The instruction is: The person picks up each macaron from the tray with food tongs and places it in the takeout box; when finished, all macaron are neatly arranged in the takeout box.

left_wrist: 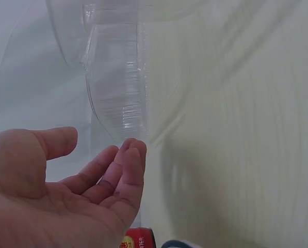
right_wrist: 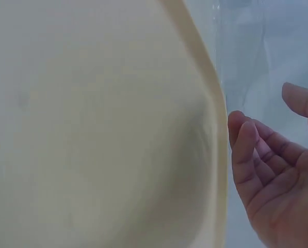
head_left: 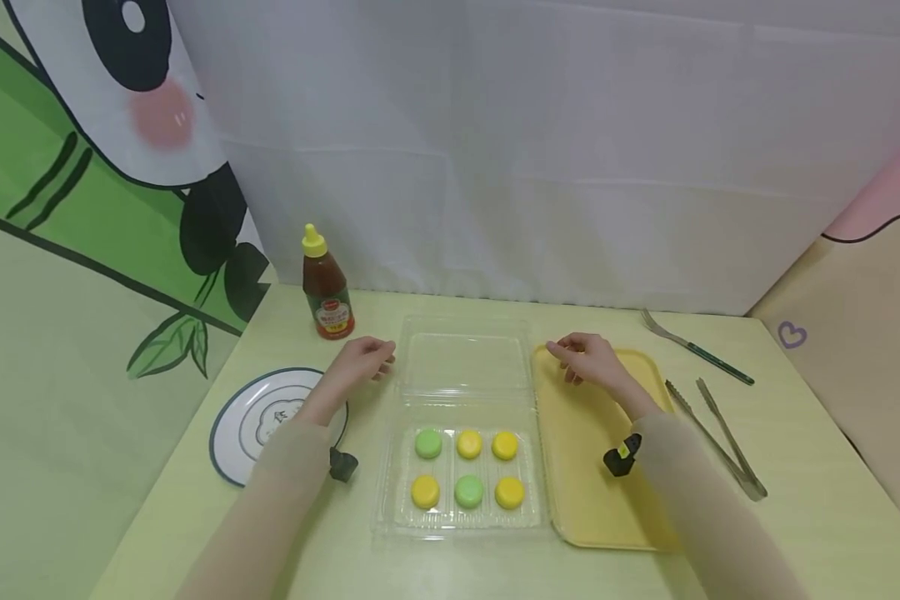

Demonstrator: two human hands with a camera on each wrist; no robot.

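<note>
A clear plastic box [head_left: 461,530] stands with its lid [head_left: 465,360] folded back, several green and yellow macarons in two rows inside. By the lid's left side is my left hand [head_left: 362,360], loosely bent and holding nothing; the left wrist view shows this hand [left_wrist: 86,191] with thumb and fingers apart, beside the clear plastic. Over the far end of the yellow tray [head_left: 585,475], near the lid's right side, hovers my right hand [head_left: 587,360]. In the right wrist view the right hand [right_wrist: 277,170] is empty, its fingers relaxed and the thumb spread.
To the left lie a white plate [head_left: 228,433] with a blue rim, partly behind my left arm, and a sauce bottle [head_left: 328,292] with a yellow cap. Right of the tray are a fork [head_left: 697,348] and metal tongs [head_left: 727,442]. A white cloth backdrop [head_left: 495,208] borders the table's far edge.
</note>
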